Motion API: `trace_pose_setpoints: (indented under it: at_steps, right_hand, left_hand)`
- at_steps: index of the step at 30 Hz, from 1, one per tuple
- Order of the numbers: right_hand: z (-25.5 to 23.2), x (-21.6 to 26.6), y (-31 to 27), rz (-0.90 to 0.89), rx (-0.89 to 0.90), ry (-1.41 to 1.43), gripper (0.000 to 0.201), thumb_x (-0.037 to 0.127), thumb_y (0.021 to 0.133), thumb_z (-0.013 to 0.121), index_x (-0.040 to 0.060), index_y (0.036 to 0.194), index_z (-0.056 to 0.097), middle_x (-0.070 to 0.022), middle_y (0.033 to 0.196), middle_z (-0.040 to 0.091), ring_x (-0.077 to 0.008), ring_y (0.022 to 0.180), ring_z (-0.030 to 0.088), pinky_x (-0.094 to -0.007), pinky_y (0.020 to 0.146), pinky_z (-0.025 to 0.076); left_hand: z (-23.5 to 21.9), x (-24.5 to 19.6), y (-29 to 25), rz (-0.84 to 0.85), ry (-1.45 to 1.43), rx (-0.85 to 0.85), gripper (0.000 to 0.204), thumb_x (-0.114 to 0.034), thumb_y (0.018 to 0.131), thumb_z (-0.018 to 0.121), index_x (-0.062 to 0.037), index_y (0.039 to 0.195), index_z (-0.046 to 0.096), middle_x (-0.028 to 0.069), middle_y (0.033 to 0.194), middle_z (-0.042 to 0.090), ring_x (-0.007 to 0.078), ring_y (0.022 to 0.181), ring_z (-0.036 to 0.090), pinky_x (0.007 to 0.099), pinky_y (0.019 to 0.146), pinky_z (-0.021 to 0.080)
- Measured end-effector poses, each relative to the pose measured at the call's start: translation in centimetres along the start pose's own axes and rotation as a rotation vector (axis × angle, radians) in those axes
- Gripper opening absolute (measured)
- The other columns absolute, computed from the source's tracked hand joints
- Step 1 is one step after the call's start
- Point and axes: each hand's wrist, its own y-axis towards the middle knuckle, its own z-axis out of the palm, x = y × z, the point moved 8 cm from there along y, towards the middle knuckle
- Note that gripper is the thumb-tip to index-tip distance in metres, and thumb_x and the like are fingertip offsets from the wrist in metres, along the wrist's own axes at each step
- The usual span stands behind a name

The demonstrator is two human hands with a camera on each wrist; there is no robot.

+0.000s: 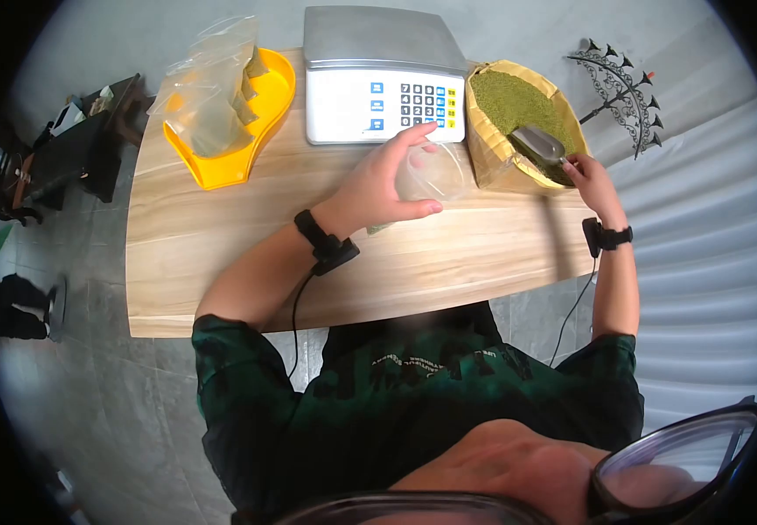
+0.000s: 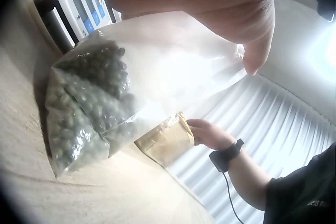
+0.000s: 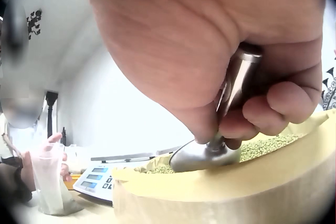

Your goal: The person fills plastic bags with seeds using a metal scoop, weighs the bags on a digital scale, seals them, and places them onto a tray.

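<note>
My left hand [image 1: 378,182] holds a clear plastic bag [image 1: 435,175] near its mouth, thumb and fingers spread around the opening. Green beans [image 2: 89,95] fill the bag's lower part, which stands upright on the table in the right wrist view. At the right, my right hand [image 1: 594,185] grips the handle of a metal scoop [image 1: 537,140]. The scoop's bowl lies over the near rim of a yellow-brown paper sack [image 1: 492,144], against the green beans [image 1: 511,98] inside. In the right wrist view the fingers [image 3: 262,113] curl around the scoop's handle.
A digital scale [image 1: 383,44] stands at the back middle, left of the sack. Several filled plastic bags [image 1: 216,114] lie in a yellow tray [image 1: 221,175] at the back left of the wooden table [image 1: 221,254]. A white curtain [image 1: 702,262] hangs on the right.
</note>
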Motion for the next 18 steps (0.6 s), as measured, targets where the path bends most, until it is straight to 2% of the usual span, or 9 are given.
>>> trace_pose_setpoints:
  at_steps: [2, 5, 11, 12, 14, 15, 17, 18]
  right_hand:
    - [1.5, 0.8, 1.8, -0.043, 0.044, -0.011, 0.029, 0.026, 0.096, 0.060, -0.0018, 0.103, 0.062, -0.0185, 0.084, 0.066, -0.0282, 0.078, 0.062, -0.0379, 0.073, 0.047]
    - [3.4, 1.9, 4.5, -0.132, 0.060, 0.015, 0.029, 0.027, 0.097, 0.058, -0.0014, 0.104, 0.061, -0.0207, 0.088, 0.066, -0.0310, 0.084, 0.063, -0.0393, 0.077, 0.047]
    - [4.7, 2.4, 6.2, -0.116, 0.062, 0.094, 0.028, 0.026, 0.097, 0.059, -0.0013, 0.102, 0.060, -0.0205, 0.088, 0.065, -0.0304, 0.083, 0.062, -0.0391, 0.078, 0.047]
    - [4.6, 2.3, 5.9, -0.114, 0.062, 0.096, 0.028, 0.026, 0.097, 0.059, -0.0013, 0.102, 0.060, -0.0205, 0.088, 0.065, -0.0304, 0.083, 0.062, -0.0391, 0.078, 0.047]
    - [4.1, 2.1, 4.9, -0.124, 0.035, 0.134, 0.024, 0.023, 0.096, 0.061, -0.0007, 0.101, 0.060, -0.0163, 0.081, 0.062, -0.0236, 0.079, 0.060, -0.0344, 0.075, 0.046]
    - [3.9, 1.7, 4.4, -0.121, 0.031, 0.133, 0.024, 0.023, 0.096, 0.061, -0.0007, 0.101, 0.060, -0.0163, 0.081, 0.062, -0.0236, 0.079, 0.060, -0.0344, 0.075, 0.046]
    - [3.3, 0.2, 3.2, -0.021, -0.019, 0.203, 0.019, 0.019, 0.096, 0.061, 0.0004, 0.101, 0.060, -0.0070, 0.076, 0.058, -0.0127, 0.075, 0.055, -0.0280, 0.070, 0.044]
    - [3.0, 0.3, 2.4, -0.017, -0.023, 0.201, 0.019, 0.019, 0.096, 0.061, 0.0004, 0.101, 0.060, -0.0070, 0.076, 0.058, -0.0127, 0.075, 0.055, -0.0280, 0.070, 0.044]
  left_hand:
    - [-0.2, -0.2, -0.1, 0.019, 0.009, -0.023, 0.095, -0.014, 0.069, 0.083, -0.0039, 0.148, 0.030, 0.0146, 0.131, 0.052, 0.0222, 0.116, 0.053, 0.0369, 0.104, 0.038]
    - [-0.1, 0.1, -0.2, -0.041, 0.022, 0.007, 0.095, -0.014, 0.069, 0.083, -0.0037, 0.148, 0.031, 0.0145, 0.131, 0.053, 0.0216, 0.113, 0.053, 0.0367, 0.104, 0.039]
    - [-0.1, 0.2, -0.2, -0.021, 0.030, 0.000, 0.095, -0.014, 0.069, 0.083, -0.0046, 0.148, 0.031, 0.0140, 0.129, 0.055, 0.0203, 0.107, 0.054, 0.0366, 0.103, 0.039]
    - [-0.1, 0.3, -0.2, -0.017, 0.035, -0.012, 0.094, -0.019, 0.069, 0.084, -0.0077, 0.147, 0.032, 0.0140, 0.128, 0.055, 0.0218, 0.107, 0.055, 0.0375, 0.101, 0.041]
    - [-0.1, 0.4, -0.2, -0.007, 0.038, -0.019, 0.093, -0.024, 0.070, 0.084, -0.0108, 0.147, 0.034, 0.0140, 0.127, 0.056, 0.0233, 0.106, 0.056, 0.0385, 0.098, 0.044]
    - [-0.1, 0.4, -0.2, -0.007, 0.036, -0.017, 0.093, -0.023, 0.070, 0.084, -0.0096, 0.147, 0.033, 0.0142, 0.129, 0.055, 0.0235, 0.108, 0.056, 0.0383, 0.098, 0.044]
    - [0.0, 0.3, -0.1, -0.002, 0.032, -0.012, 0.092, -0.022, 0.071, 0.083, -0.0084, 0.147, 0.033, 0.0143, 0.130, 0.054, 0.0236, 0.110, 0.056, 0.0381, 0.099, 0.044]
    - [0.1, 0.3, -0.1, 0.005, 0.018, -0.019, 0.094, -0.018, 0.070, 0.083, -0.0082, 0.148, 0.032, 0.0134, 0.129, 0.055, 0.0215, 0.108, 0.055, 0.0380, 0.101, 0.041]
